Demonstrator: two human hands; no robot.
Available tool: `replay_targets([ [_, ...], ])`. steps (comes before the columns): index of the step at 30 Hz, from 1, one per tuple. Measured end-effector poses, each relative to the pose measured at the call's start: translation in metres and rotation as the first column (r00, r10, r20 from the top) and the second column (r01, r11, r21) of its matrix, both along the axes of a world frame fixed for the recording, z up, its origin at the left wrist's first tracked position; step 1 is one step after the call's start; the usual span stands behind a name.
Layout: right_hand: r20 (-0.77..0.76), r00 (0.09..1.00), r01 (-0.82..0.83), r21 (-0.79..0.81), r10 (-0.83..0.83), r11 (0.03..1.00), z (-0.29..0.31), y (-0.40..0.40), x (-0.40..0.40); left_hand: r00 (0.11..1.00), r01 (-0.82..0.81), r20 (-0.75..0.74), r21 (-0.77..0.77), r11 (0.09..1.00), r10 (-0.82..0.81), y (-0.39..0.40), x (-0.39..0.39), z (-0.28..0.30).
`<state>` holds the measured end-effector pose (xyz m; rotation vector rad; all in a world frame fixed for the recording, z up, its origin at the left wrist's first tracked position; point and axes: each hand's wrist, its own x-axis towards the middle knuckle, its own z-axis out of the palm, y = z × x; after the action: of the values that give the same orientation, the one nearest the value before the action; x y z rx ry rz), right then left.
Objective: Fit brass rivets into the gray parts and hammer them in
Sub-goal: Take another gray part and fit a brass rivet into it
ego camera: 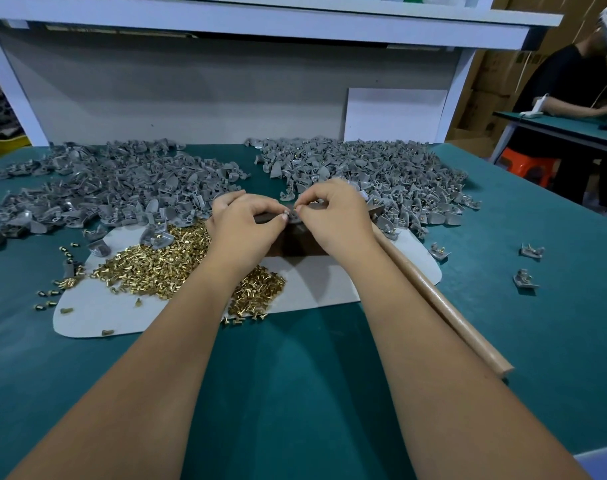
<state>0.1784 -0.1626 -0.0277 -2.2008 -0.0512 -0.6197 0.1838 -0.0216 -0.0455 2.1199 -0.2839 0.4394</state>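
Over the dark block (297, 237) at the middle of the desk (295, 375), both hands meet fingertip to fingertip; the left hand (246, 223) has thumb and forefinger curled in a pinch on something small, most likely a gray part, though the fingers hide most of it; the right hand (333, 216) pinches at the same spot, probably a rivet, but what it holds is too small to tell for sure. Loose rivets (163, 261) lie heaped on the pale mat (98, 313) under the left forearm, with strays scattered onto the green desk; bare gray parts (111, 188) are piled to the left, and a second pile (381, 174) to the right shows brass specks, so those look already fitted. The hammer handle (444, 306) lies along the right forearm, ungripped.

The step in hand seems to be seating a rivet in its hole; the risks follow from that. A rivet so small can slip from the pinch and drop among the heap or roll off the mat; if it goes in tilted, a hammer blow would likely bend it or crack the plastic; the left forearm, just above the rivets, could sweep more of them onto the desk; the right arm, reaching back for the handle, could nudge it or knock finished parts (527, 282) lying near it.
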Motion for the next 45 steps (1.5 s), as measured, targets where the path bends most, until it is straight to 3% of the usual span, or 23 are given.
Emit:
replay_targets([
  [14, -0.045, 0.999, -0.032, -0.169, 0.025, 0.985, 0.006, -0.001, -0.003, 0.999, 0.049, 0.006, -0.029, 0.998, -0.049, 0.0, 0.005, -0.003],
  [21, -0.005, 1.0, -0.021, -0.502, 0.022, 0.865, 0.015, 0.005, -0.005, 1.0, 0.004, 0.016, -0.021, 1.0, -0.004, -0.003, 0.004, -0.003],
  [29, -0.093, 0.996, -0.03, -0.301, 0.002, 0.953, 0.007, 0.002, -0.008, 0.998, -0.056, -0.019, 0.008, 0.998, 0.056, -0.004, 0.0, -0.001],
  [35, -0.07, 0.997, -0.031, 0.007, 0.031, 0.999, 0.006, -0.004, -0.005, 0.998, -0.048, -0.037, 0.002, 0.999, 0.048, -0.004, 0.0, -0.001],
  [42, -0.037, 0.997, -0.064, -0.024, 0.063, 0.998, -0.002, -0.003, -0.003, 0.999, -0.028, -0.034, -0.015, 0.999, 0.028, -0.002, -0.001, -0.001],
  [45, -0.051, 0.998, -0.028, -0.136, 0.021, 0.99, 0.0, 0.002, -0.002, 0.999, -0.03, -0.034, -0.023, 0.999, 0.03, -0.003, -0.003, -0.001],
])
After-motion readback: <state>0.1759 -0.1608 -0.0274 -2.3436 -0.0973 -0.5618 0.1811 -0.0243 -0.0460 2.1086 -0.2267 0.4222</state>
